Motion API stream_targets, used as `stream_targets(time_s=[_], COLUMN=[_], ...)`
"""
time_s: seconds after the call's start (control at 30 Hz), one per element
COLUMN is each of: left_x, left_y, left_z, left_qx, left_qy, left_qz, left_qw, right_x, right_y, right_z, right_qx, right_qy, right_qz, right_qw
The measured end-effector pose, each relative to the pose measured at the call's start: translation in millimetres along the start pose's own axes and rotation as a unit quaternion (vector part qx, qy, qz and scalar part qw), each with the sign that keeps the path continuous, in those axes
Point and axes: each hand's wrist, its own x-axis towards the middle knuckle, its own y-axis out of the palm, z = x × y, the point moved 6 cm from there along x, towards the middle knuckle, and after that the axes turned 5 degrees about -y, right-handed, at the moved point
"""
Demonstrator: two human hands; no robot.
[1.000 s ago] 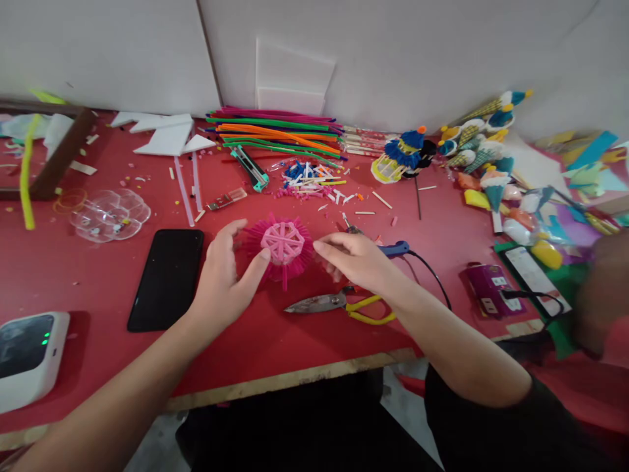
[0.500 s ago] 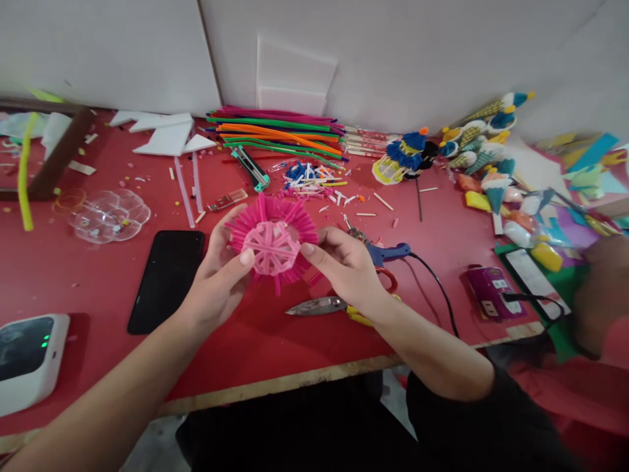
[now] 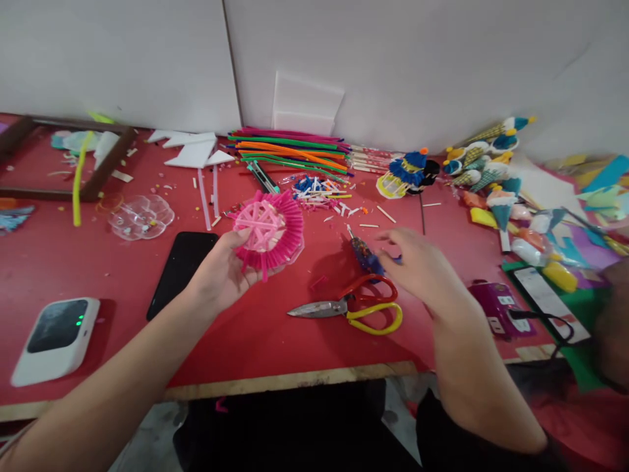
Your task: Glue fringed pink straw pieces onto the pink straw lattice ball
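My left hand (image 3: 221, 272) is closed around the edge of a round pink pipe-cleaner craft (image 3: 291, 226), holding it above the table. Its light-pink spoked side faces up, ringed by a frill of bright pink pieces. To the right, my right hand (image 3: 423, 270) is open, thumb and fingers apart, over the handle of a blue glue gun (image 3: 363, 252). It partly hides the handle, and I cannot tell whether it touches it. Scissors (image 3: 319, 308) with one red and one yellow handle loop lie just below the glue gun.
A black phone (image 3: 179, 272) and a white device (image 3: 59, 337) lie left. Pipe cleaners (image 3: 295, 154), a cutter (image 3: 263, 177) and scraps (image 3: 319, 190) are at the back. A purple power box (image 3: 501, 308) and small cone figures (image 3: 476, 157) stand right, near another person.
My right hand has let go of the pink craft and moved right to the glue gun. My left hand alone holds the craft, turned slightly. The view has shifted a little.
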Motion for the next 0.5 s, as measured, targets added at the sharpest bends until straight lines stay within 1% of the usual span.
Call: stream_targets(time_s=[0.03,0.07,0.1,0.13,0.2,0.27,0.37,0.4,0.43,0.47,0.5], left_x=[0.7,1.7,2.9,4.3,7.4,9.4,9.2,8.5,7.6,6.7,5.9], left_y=[-0.1,0.1,0.4,0.4,0.0,-0.3,-1.4,-2.1,-2.8,-3.2,-3.1], left_z=[0.3,1.4,3.1,5.0,9.1,12.8,17.4,18.5,19.4,20.2,20.8], left_qx=[-0.009,-0.019,-0.028,-0.035,-0.038,-0.029,-0.026,-0.029,-0.033,-0.034,-0.032], left_qy=[-0.004,-0.01,-0.016,-0.02,-0.018,-0.008,0.001,0.0,-0.001,-0.002,-0.003], left_qz=[0.005,0.011,0.017,0.02,0.028,0.041,0.053,0.049,0.041,0.033,0.028], left_qw=[1.0,1.0,0.999,0.999,0.999,0.999,0.998,0.998,0.999,0.999,0.999], right_x=[-5.9,-11.7,-17.0,-21.6,-27.9,-30.8,-29.2,-27.0,-24.0,-20.7,-17.6], right_y=[-0.2,3.9,10.7,17.0,26.9,32.8,31.9,26.6,17.7,5.7,-8.9], right_z=[-20.8,-37.9,-50.2,-58.2,-63.7,-61.2,-57.0,-57.3,-58.3,-59.3,-59.8], right_qx=[-0.064,-0.092,-0.091,-0.078,-0.053,-0.043,-0.079,-0.1,-0.121,-0.138,-0.15], right_qy=[0.012,0.012,-0.002,-0.018,-0.042,-0.05,-0.034,-0.021,-0.006,0.009,0.022], right_qz=[0.007,0.029,0.056,0.069,0.06,0.036,0.017,0.001,-0.028,-0.073,-0.135], right_qw=[0.998,0.995,0.994,0.994,0.996,0.997,0.996,0.995,0.992,0.988,0.979])
